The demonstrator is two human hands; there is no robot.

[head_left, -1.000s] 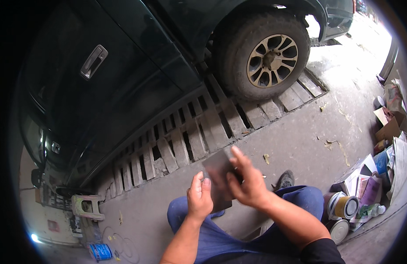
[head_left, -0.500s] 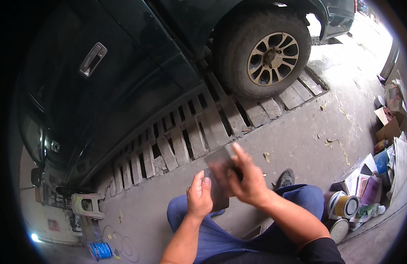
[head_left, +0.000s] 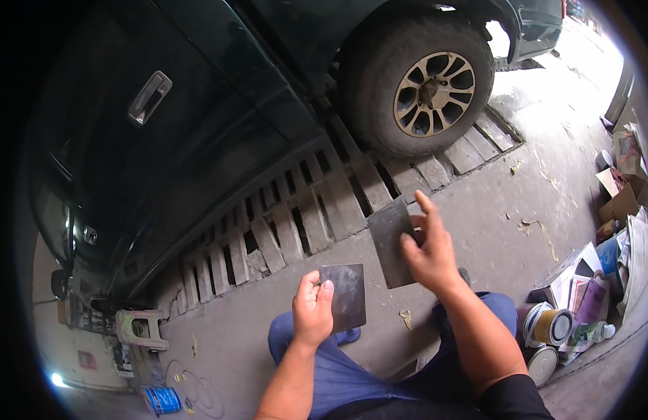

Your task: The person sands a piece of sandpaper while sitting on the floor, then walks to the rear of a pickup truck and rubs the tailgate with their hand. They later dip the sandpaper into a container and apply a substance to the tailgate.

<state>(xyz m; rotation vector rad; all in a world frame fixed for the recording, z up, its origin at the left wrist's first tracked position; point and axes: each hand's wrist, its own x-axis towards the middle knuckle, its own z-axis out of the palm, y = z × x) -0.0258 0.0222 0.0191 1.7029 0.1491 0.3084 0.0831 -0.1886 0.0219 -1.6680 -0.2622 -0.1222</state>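
Note:
My left hand (head_left: 315, 308) grips a dark grey flat rectangular plate (head_left: 347, 297) by its left edge, with the thumb on top of it. Pale smudges mark that plate's face. A second dark flat plate (head_left: 390, 241), of similar size, is tilted in my right hand (head_left: 432, 252). The right thumb presses on its face near the right edge, while the index finger sticks out past it. The two plates are apart, the right one higher and farther from me. Below them are my knees in blue trousers (head_left: 338, 381).
A dark green vehicle (head_left: 198, 140) stands ahead, its wheel (head_left: 425, 91) over a slatted floor grating (head_left: 313, 217). Piled at the right are paint cans (head_left: 551, 327), papers (head_left: 639, 259) and a cardboard box (head_left: 618, 206). A plastic stool (head_left: 142, 329) and blue can (head_left: 163, 400) are at the left.
The two plates, overlapping in front of me before, are now separated. My right hand has moved away to the upper right with its plate; my left hand has shifted only slightly.

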